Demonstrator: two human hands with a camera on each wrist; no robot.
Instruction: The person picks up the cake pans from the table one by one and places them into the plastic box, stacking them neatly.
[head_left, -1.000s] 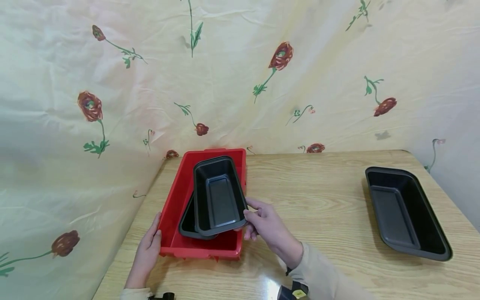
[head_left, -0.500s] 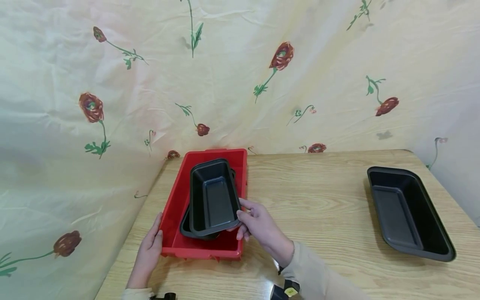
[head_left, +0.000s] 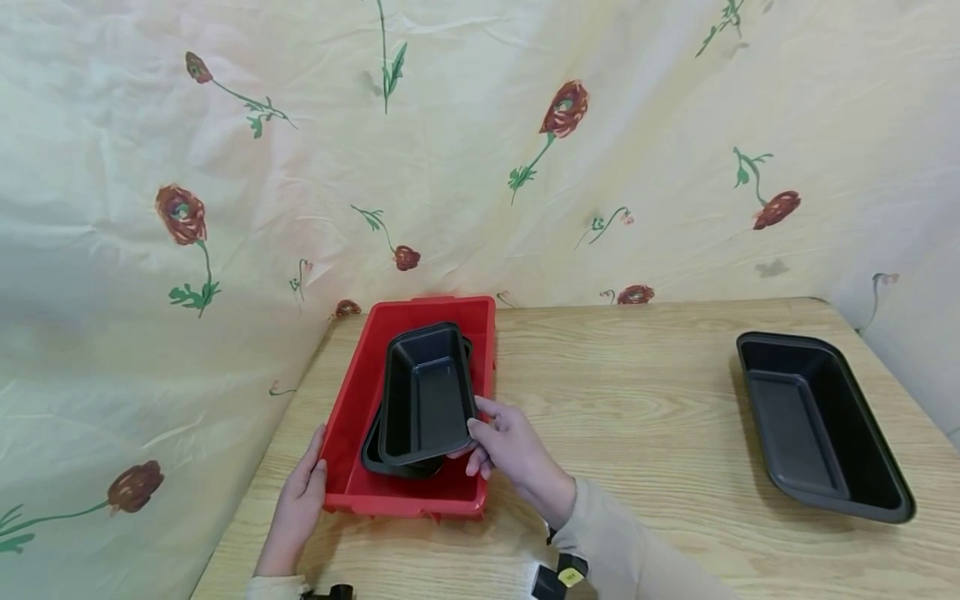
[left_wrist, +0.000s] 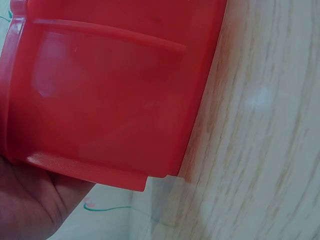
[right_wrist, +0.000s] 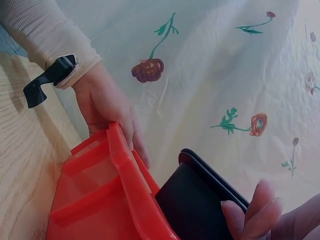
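In the head view my right hand [head_left: 517,450] pinches the near right corner of a black loaf pan [head_left: 427,396], thumb on the rim and fingers beneath. That pan sits tilted over a second black loaf pan [head_left: 401,468], which lies inside a red plastic bin [head_left: 352,454] and is mostly hidden. My left hand [head_left: 296,500] rests along the bin's left wall near its front corner. In the left wrist view part of the left hand [left_wrist: 30,200] shows at the bin's rim. The right wrist view has the held pan [right_wrist: 195,205] rising above the bin's red edge [right_wrist: 127,165].
A third black loaf pan [head_left: 817,425] stands on the wooden table [head_left: 622,392] at the right. A flower-printed cloth [head_left: 465,150] hangs behind the table and along its left side. Camera mounts [head_left: 558,575] sit at both wrists.
My right hand has moved left and slightly down with the loaf pan, bringing it more over the pan in the bin. The left hand has stayed at the bin's wall.
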